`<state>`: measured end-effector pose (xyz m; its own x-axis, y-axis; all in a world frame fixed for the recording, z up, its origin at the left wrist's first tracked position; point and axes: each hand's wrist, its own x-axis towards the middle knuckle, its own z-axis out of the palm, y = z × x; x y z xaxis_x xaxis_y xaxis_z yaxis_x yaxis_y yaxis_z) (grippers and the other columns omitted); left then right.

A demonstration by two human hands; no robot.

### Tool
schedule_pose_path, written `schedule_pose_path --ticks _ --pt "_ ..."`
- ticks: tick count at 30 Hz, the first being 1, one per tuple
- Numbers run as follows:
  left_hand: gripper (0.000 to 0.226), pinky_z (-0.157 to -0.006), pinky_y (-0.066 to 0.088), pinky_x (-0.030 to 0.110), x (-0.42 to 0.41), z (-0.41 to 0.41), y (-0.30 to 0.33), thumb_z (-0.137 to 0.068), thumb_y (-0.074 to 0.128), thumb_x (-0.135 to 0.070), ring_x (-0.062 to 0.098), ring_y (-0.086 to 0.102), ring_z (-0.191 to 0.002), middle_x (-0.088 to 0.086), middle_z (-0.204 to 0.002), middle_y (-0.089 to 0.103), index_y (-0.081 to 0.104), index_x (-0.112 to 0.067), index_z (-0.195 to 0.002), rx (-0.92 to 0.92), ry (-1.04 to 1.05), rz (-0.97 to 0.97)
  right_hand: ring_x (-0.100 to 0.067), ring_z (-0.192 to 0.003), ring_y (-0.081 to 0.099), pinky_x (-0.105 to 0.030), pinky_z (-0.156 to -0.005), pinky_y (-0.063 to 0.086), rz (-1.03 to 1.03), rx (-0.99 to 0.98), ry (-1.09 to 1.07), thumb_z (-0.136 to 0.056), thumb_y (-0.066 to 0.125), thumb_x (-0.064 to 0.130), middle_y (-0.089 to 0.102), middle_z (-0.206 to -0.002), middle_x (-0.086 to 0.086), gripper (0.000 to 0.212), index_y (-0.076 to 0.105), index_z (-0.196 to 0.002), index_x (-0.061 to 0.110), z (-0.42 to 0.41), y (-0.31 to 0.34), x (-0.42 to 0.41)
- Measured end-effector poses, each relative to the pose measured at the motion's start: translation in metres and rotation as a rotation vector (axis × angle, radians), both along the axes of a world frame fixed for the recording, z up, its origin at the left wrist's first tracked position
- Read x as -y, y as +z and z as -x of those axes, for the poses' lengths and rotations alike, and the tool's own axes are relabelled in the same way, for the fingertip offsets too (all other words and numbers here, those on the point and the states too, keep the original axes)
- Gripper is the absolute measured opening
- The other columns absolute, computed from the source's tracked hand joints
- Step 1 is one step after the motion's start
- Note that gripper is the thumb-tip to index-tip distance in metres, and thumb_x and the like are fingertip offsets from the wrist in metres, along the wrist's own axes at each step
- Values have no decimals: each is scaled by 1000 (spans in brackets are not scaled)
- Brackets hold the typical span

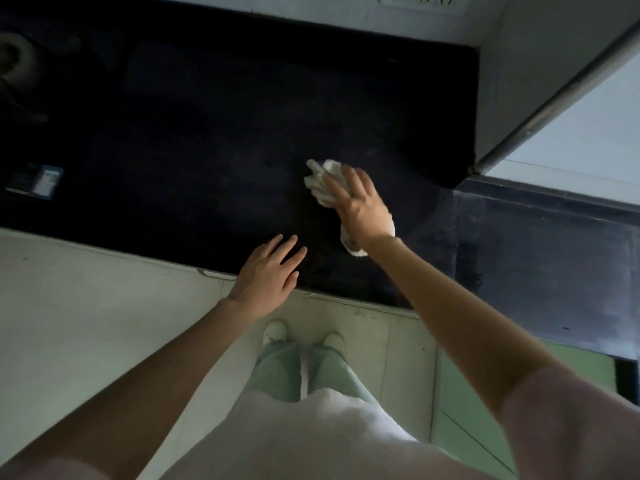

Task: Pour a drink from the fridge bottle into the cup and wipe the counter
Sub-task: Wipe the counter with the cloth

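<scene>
Cloth, white, crumpled, under right hand on black counter

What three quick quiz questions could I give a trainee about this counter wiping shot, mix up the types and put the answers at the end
1. True or false: the right hand presses a white cloth on the black counter.
2. Multiple choice: the left hand is A) gripping a bottle, B) lying open, fingers straight, at the counter's front edge, C) holding the cloth.
3. Fill in: the small blue box lies at the counter's far ____ side, away from both hands.

Key: 1 true; 2 B; 3 left.
</scene>
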<state>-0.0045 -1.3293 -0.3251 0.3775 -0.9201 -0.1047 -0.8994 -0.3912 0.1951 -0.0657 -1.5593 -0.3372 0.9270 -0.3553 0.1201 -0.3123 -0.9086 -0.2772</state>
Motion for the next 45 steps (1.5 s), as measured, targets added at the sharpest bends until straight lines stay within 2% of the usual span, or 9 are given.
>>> schedule_pose_path --ticks 5,9,17,22,26,31,35,40,45 --pt "41 -93 50 49 -1 0 -3 -91 55 -27 36 51 -124 13 -137 54 59 -14 -130 47 -13 2 -35 -134 29 -50 -94 49 -40 34 -375 -87 53 6 34 -147 -13 66 33 -143 35 9 2 75" --pt "47 -95 48 47 -2 0 -2 -92 38 -32 35 51 -125 13 -137 54 59 -13 -129 31 -11 11 -30 -135 23 -47 -96 48 -55 80 -616 -83 54 5 29 -149 -10 68 34 -144 30 52 0 21" --pt "46 -95 48 48 -2 -3 -3 -93 38 -32 34 50 -126 12 -139 53 57 -14 -131 52 -36 9 -36 -139 26 -43 -101 43 1 9 -9 -79 63 5 31 -150 -14 78 32 -147 26 -29 -2 0" --pt "45 -97 46 50 -2 -1 -6 -94 39 -31 36 49 -126 13 -139 52 58 -13 -130 30 -17 15 -36 -138 26 -47 -104 42 -32 -62 -341 -87 53 9 31 -150 -14 67 32 -146 31 -28 3 94" --pt "47 -96 47 49 -2 -1 -1 -94 37 -33 35 49 -126 13 -139 52 57 -13 -131 24 -28 -35 -37 -136 27 -47 -102 43 31 7 -495 -75 54 4 33 -147 -16 77 33 -145 27 26 5 42" --pt "48 -97 47 48 -1 -1 4 -93 37 -34 35 49 -126 13 -139 52 57 -13 -131 -4 -27 -95 -34 -138 26 -44 -96 47 -34 42 -223 -79 53 4 34 -147 -12 71 36 -145 26 8 2 -55" --pt "48 -94 48 48 2 1 6 -94 34 -34 36 52 -123 14 -137 54 58 -13 -130 7 -25 -123 -37 -137 31 -45 -99 45 19 -13 -67 -84 64 7 37 -147 -16 71 35 -146 26 -43 1 -11" --pt "52 -91 50 49 6 2 8 -93 28 -36 37 53 -122 14 -135 55 59 -12 -128 7 -18 -152 -36 -131 36 -47 -91 51 32 49 -401 -88 55 7 42 -141 -16 58 43 -141 28 0 2 50" --pt "51 -89 50 51 7 -4 11 -91 31 -36 37 58 -114 15 -128 60 65 -12 -120 11 -31 -110 -32 -138 25 -48 -95 49 0 60 -699 -88 56 7 33 -148 -13 61 40 -142 30 49 -4 -7"
